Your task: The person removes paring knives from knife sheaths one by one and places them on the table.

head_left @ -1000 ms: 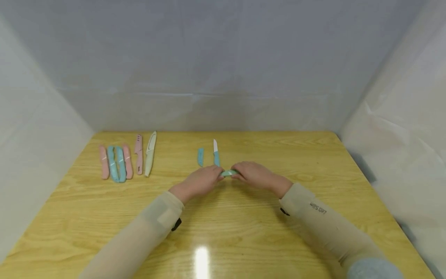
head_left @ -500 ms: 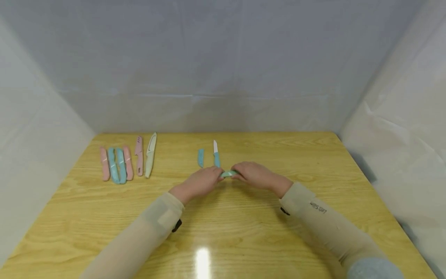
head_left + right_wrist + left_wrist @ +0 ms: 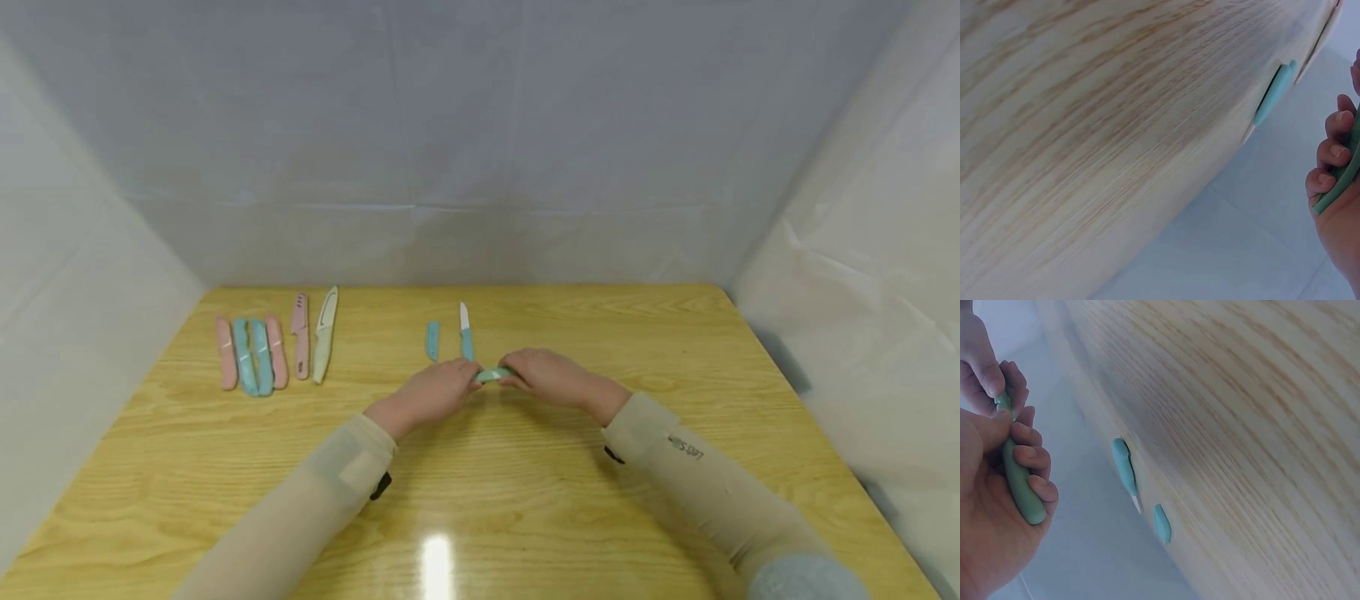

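A green knife (image 3: 492, 375) is held level between both hands above the table. My left hand (image 3: 435, 388) grips it by the rounded handle (image 3: 1021, 484), fingers curled round it in the left wrist view. At its other end, my right hand (image 3: 553, 380) holds the green sheath (image 3: 1337, 186), with curled fingers against it in the right wrist view. A small pale gap shows between handle and sheath; most of the sheath is hidden by the fingers. Just beyond the hands lie a bare-bladed blue knife (image 3: 467, 342) and its separate blue sheath (image 3: 432, 340).
On the wooden table's (image 3: 480, 483) left side, several sheathed knives lie in a row: pink ones (image 3: 227, 354), blue ones (image 3: 244, 358), a slotted pink one (image 3: 300, 337) and a cream one (image 3: 324, 337). Pale sheeting (image 3: 480, 167) walls the back and sides.
Both hands keep their hold on the green knife in nearly the same place. The view has shifted very slightly; the things on the table lie as before.
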The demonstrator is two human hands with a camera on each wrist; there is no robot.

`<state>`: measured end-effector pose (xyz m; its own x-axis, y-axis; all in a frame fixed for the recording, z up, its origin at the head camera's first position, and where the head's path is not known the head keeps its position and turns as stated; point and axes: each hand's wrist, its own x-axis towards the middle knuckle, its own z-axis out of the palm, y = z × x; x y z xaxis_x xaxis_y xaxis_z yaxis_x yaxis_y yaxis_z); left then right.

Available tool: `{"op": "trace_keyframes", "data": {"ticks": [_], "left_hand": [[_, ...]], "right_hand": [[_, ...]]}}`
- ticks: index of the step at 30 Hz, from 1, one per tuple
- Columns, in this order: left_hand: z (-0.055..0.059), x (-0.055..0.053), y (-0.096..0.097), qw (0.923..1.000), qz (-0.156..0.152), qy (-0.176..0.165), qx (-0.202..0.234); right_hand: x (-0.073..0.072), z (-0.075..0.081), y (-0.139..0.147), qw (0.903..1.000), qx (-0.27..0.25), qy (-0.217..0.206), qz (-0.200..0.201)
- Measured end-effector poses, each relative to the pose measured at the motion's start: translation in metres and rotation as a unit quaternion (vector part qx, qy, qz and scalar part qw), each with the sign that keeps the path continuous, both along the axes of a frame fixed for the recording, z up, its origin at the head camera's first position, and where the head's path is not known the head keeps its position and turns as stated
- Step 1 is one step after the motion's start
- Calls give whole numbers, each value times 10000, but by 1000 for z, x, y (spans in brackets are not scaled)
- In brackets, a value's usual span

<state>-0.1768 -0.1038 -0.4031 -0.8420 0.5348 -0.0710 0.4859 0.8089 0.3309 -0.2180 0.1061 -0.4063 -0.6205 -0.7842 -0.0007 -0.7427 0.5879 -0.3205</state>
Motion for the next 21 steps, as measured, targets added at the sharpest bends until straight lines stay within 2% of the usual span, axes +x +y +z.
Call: {"op": "trace_keyframes", "data": {"ticks": [21], "left_hand": [[0, 0, 1, 9998, 96, -196, 42]], "right_hand": [[-2, 0, 2, 10000, 22, -95, 2]]}}
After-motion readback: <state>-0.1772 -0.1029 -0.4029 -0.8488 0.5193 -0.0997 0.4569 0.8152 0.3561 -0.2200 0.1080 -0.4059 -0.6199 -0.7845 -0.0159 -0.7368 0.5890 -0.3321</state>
